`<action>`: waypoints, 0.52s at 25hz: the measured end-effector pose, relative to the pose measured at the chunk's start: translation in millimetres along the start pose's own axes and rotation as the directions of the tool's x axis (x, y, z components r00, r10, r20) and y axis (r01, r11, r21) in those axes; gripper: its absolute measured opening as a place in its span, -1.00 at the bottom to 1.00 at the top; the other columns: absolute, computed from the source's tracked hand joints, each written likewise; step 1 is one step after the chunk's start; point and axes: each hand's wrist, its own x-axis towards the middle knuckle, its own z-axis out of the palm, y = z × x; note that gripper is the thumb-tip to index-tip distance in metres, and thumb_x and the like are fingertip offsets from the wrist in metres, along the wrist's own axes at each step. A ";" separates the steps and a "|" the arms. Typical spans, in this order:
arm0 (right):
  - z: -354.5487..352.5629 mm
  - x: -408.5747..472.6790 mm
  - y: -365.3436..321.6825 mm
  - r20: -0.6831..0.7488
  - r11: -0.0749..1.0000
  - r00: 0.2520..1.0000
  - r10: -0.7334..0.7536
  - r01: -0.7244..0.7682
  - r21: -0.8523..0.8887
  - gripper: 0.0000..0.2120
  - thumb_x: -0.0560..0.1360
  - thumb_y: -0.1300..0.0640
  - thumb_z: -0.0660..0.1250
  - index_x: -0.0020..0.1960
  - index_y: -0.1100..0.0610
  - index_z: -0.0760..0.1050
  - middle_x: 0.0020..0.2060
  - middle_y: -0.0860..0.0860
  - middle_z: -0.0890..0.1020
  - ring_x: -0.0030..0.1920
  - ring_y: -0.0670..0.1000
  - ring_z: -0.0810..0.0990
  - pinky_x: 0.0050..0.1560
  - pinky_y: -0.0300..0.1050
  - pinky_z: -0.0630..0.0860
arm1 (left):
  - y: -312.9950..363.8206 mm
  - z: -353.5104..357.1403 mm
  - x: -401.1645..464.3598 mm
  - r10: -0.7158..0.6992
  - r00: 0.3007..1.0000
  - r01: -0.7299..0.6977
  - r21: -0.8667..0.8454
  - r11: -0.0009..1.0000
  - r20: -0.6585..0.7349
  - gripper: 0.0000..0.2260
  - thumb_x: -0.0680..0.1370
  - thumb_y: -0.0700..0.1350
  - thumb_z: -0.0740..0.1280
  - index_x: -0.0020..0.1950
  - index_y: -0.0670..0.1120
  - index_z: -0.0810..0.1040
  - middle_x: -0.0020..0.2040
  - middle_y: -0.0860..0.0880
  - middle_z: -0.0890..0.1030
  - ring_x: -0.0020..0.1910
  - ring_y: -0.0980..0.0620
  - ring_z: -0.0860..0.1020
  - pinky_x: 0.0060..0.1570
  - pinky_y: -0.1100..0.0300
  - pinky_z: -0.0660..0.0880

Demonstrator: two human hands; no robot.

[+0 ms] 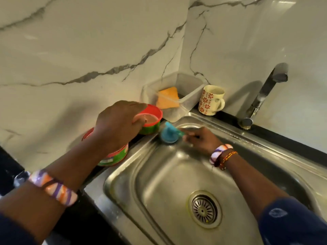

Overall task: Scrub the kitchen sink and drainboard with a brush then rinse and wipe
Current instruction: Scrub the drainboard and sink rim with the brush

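Note:
A blue round-headed scrub brush (168, 134) lies against the far left corner of the steel sink (169, 175), blurred by motion. My right hand (200, 138) grips its teal handle inside the basin. My left hand (116, 124) is above the counter's edge and holds the rim of an open red-and-green tub (152, 121) with brownish paste in it. A second red-and-green tub (115, 157) sits under my left wrist, mostly hidden. The drain strainer (204, 209) is in the basin's near part.
A clear plastic box (178, 96) with an orange sponge (168, 99) stands in the wall corner. Beside it is a flowered mug (211, 100). The chrome tap (261, 96) rises at the back right. Marble walls close off the back and left.

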 end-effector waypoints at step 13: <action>55.7 -58.4 -20.2 0.124 0.972 0.978 -0.169 0.144 0.187 -0.63 0.52 0.14 0.29 0.33 0.06 0.41 0.12 -0.06 0.60 0.06 -0.39 0.48 0.11 -0.40 0.47 | 21.7 54.5 136.2 0.298 0.942 -0.313 0.085 0.946 0.152 -0.82 0.50 -0.11 0.31 0.08 0.01 0.59 0.12 -0.03 0.58 0.09 -0.08 0.52 -0.10 0.19 0.34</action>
